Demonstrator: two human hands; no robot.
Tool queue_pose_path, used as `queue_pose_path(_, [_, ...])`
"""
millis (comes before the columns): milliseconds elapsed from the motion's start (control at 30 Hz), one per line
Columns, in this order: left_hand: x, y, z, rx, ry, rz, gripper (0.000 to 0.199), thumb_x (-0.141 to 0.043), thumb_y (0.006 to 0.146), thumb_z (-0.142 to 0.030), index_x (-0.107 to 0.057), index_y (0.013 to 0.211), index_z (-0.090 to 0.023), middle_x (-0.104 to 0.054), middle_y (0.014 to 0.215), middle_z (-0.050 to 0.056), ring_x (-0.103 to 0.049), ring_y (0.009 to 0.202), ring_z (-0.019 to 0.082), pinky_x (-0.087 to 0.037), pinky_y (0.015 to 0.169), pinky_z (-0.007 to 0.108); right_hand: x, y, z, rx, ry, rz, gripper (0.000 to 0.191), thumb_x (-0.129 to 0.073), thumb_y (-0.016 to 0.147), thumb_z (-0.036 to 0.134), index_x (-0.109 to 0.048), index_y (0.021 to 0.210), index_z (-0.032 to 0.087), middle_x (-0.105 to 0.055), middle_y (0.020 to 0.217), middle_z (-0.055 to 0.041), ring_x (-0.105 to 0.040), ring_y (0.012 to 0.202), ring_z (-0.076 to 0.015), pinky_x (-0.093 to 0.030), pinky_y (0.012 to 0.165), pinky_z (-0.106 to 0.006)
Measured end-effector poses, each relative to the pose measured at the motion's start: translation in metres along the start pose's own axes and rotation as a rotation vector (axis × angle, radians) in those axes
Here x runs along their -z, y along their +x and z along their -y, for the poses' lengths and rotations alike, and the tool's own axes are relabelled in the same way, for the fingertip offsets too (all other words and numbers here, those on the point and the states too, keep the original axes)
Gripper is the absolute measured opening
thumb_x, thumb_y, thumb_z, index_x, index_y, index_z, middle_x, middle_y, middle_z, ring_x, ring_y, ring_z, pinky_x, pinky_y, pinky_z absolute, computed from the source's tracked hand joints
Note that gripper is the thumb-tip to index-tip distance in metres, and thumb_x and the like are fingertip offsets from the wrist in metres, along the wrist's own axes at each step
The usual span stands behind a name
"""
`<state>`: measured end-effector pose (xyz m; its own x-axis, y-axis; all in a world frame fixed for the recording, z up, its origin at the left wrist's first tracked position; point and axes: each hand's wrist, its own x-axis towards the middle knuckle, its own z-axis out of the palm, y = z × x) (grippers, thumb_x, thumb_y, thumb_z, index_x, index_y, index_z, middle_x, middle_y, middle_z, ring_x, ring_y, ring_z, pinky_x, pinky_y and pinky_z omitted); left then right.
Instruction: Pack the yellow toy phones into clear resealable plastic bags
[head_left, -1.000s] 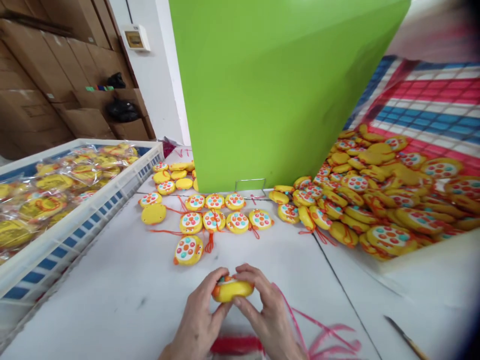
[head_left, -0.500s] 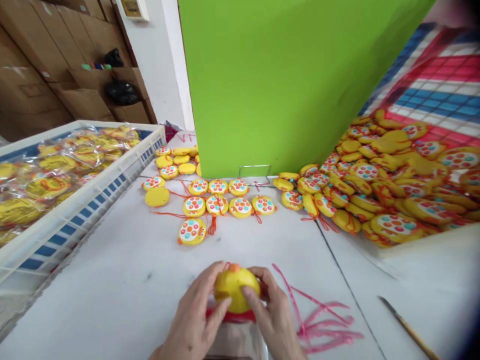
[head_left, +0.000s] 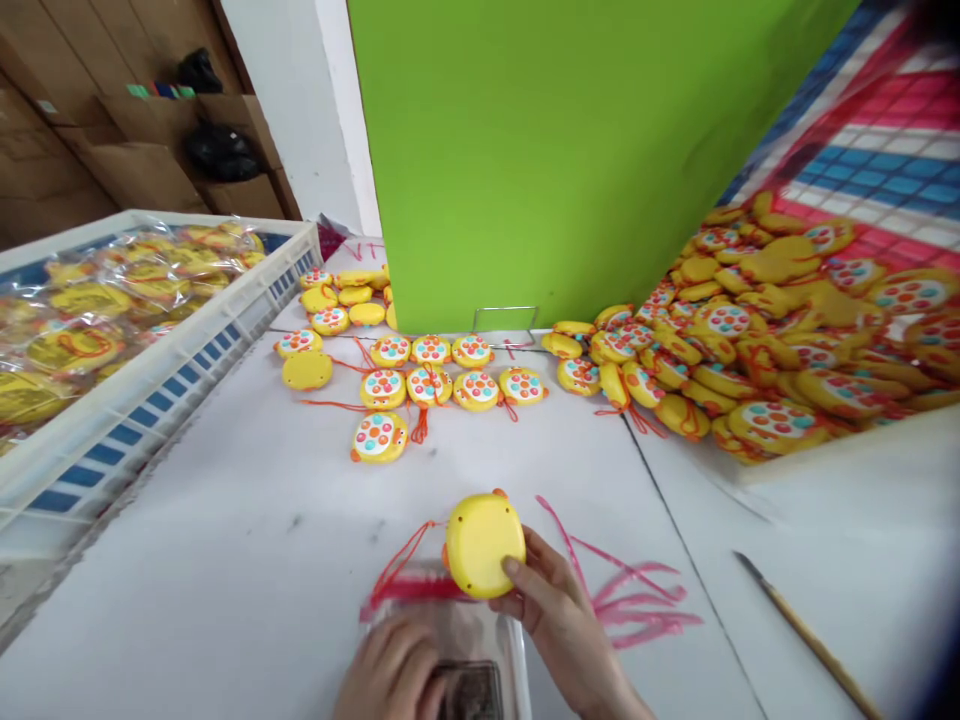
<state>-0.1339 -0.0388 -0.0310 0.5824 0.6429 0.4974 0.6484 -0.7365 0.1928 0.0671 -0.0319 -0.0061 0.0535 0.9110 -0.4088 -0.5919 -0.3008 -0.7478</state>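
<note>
Two hands share this: my right hand pinches the yellow toy in its fingers; my left hand presses the clear bag flat, and I'd keep its mouth wide.

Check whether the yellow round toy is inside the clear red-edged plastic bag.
Not inside: the yellow round toy, held by the right hand, sits at the red rim of the clear plastic bag.

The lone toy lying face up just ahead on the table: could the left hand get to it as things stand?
Probably yes. Bare white table lies between the left hand and the lone toy, but that hand now rests on the clear bag.
</note>
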Motion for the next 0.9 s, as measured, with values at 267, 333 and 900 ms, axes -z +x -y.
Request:
queue_pose_path(267, [-0.036, -0.001, -0.021, 0.011, 0.069, 0.097, 0.029, -0.032, 0.088, -0.012, -0.059, 0.096, -0.014, -0.064, 0.085, 0.007, -0.057, 0.077, 0.02, -0.047, 0.071, 0.034, 0.011, -0.012, -0.004, 0.02, -0.065, -0.114, 0.039, -0.068, 0.076, 0.036, -0.058, 0.109, 0.018, -0.062, 0.102, -0.0065, -0.06, 0.083, -0.0185, -0.055, 0.062, -0.027])
queue_pose_path(333, [-0.032, 0.0, -0.023, 0.039, -0.023, 0.156, 0.025, -0.035, 0.085, -0.009, -0.059, 0.091, -0.016, -0.063, 0.087, 0.007, -0.056, 0.077, 0.021, -0.046, 0.072, 0.036, 0.014, -0.02, -0.002, 0.076, -0.268, -0.104, 0.039, -0.062, 0.081, 0.039, -0.054, 0.115, 0.021, -0.06, 0.107, -0.0067, -0.06, 0.084, -0.019, -0.055, 0.063, -0.028])
queue_pose_path(900, [-0.018, 0.0, -0.017, 0.231, -0.365, 0.294, 0.023, -0.038, 0.09, -0.02, -0.061, 0.09, -0.017, -0.063, 0.083, 0.006, -0.055, 0.077, 0.02, -0.048, 0.071, 0.035, 0.021, -0.057, -0.002, -0.19, -0.325, 0.074, 0.045, -0.062, 0.077, 0.043, -0.055, 0.115, 0.02, -0.063, 0.101, -0.0087, -0.063, 0.077, -0.0197, -0.055, 0.059, -0.029])
